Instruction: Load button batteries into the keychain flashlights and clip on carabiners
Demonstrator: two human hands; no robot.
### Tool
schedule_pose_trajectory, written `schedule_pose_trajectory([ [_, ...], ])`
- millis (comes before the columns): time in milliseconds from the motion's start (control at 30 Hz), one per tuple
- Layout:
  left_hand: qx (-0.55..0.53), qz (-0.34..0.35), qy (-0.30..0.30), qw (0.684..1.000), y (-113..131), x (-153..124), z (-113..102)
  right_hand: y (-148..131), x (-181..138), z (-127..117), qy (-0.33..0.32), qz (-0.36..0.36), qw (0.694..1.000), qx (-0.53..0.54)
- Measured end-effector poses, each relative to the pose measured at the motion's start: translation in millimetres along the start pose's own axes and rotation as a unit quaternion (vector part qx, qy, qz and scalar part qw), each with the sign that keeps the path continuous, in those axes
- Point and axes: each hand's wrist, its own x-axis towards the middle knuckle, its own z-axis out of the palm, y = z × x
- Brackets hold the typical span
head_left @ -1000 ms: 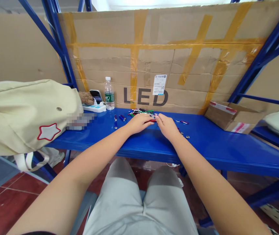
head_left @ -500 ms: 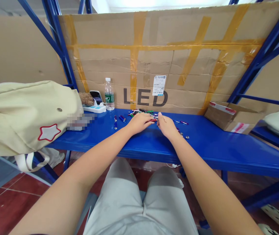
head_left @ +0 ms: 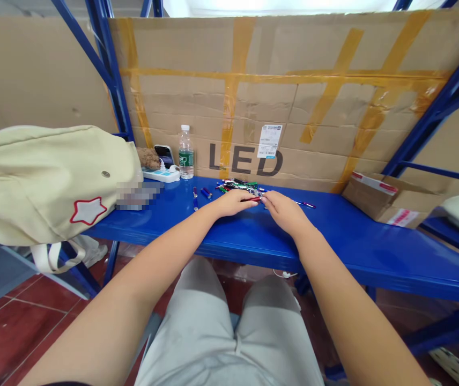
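Note:
My left hand [head_left: 234, 202] and my right hand [head_left: 283, 210] rest close together on the blue shelf [head_left: 350, 241]. Between their fingertips lies a small red pen-like piece [head_left: 256, 199], pinched from both sides. Just behind the hands sits a pile of small coloured pen-like pieces [head_left: 238, 185], red, green and blue. A few blue ones [head_left: 200, 192] lie apart to the left, and one more [head_left: 305, 203] lies to the right of my right hand.
A cream bag with a red star [head_left: 52, 182] fills the shelf's left end. A water bottle [head_left: 186, 153], a power strip [head_left: 161, 175] and a phone [head_left: 164, 155] stand at the back left. A cardboard box [head_left: 386, 201] sits at the right. Taped cardboard marked LED [head_left: 278, 96] forms the back wall.
The view has shifted slightly right and up. Both hands stay together on the red piece, with little movement.

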Motion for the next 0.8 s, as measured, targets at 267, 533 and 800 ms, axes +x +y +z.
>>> schedule_pose_trajectory([
  [267, 0.054, 0.048, 0.032, 0.997, -5, -1, 3, -1, 5, 10, 0.034, 0.012, 0.994, 0.099],
  [533, 0.268, 0.023, 0.121, 0.956, 18, -2, 1, -10, 7, 6, 0.064, 0.076, 0.958, 0.271],
  [800, 0.36, 0.016, 0.119, 0.925, 22, -3, -4, -12, 9, 5, 0.015, 0.116, 0.931, 0.347],
])
